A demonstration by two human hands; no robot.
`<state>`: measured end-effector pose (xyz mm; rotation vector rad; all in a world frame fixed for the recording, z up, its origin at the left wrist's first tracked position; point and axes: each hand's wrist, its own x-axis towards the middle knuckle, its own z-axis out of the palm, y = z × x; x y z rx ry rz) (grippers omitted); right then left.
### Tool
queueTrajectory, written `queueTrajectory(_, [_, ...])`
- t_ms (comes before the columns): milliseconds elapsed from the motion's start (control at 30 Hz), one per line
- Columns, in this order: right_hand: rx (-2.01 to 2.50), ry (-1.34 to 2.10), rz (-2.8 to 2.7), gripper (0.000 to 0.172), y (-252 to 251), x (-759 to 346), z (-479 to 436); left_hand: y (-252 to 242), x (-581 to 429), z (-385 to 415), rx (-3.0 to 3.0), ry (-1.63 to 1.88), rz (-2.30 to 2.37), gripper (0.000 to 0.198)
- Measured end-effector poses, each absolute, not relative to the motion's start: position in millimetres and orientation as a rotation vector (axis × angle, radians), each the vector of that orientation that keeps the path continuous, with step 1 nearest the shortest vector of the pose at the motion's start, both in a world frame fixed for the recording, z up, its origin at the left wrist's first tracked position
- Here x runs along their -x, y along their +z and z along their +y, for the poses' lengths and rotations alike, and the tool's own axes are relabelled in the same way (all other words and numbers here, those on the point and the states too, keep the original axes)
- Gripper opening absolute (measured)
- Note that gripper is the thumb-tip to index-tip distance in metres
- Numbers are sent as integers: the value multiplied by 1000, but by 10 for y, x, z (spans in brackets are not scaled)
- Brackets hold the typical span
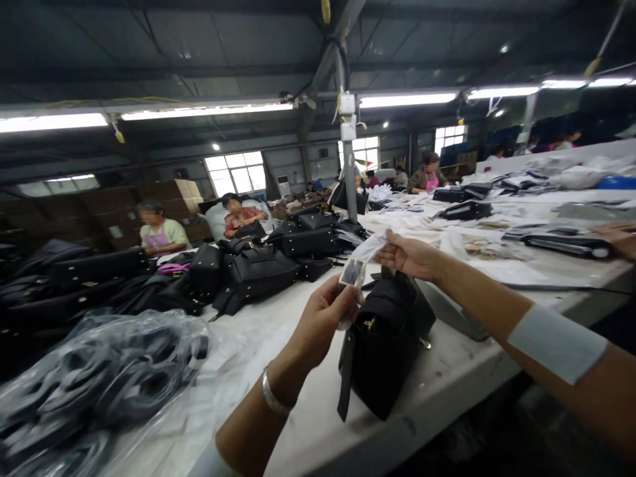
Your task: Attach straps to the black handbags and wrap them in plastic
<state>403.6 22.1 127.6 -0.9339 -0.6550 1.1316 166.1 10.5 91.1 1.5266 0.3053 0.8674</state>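
Note:
A black handbag [385,351] with gold-coloured fittings stands on the white worktable [322,424], just below my hands. Between thumb and fingers, my left hand [318,318] grips a small plastic-wrapped packet [353,271] with a pale border and a dark middle. My right hand [410,255] pinches a whitish plastic film [370,248] at its upper end, above the bag's top. The film reaches down to the packet; I cannot tell whether the two are one piece. A strap hangs down the handbag's left side.
Black handbags [265,268] are heaped at the back left. Nearer lies a clear plastic bag of coiled grey-black straps [149,371]. A post [350,179] rises behind the table. Co-workers sit beyond, and another person's hand [616,238] shows at the right edge.

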Motion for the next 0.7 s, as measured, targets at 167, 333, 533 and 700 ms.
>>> queueTrajectory(167, [980,1159,-734,32,1183,-3941,36,1063,-1768,267,-1646,679,218,27])
queueTrajectory(333, [1043,1153,-775,31,905,-3778,-325,871,-1505,424,-1852,578,295,39])
queueTrajectory(533, [1389,841,-1087,49,402,-3701,-730,398,-823,936,-1973,849,909,47])
queueTrajectory(700, [1518,294,-1337,39,143,-3396,-812,-58,-522,1302,-2181,701,1252,16])
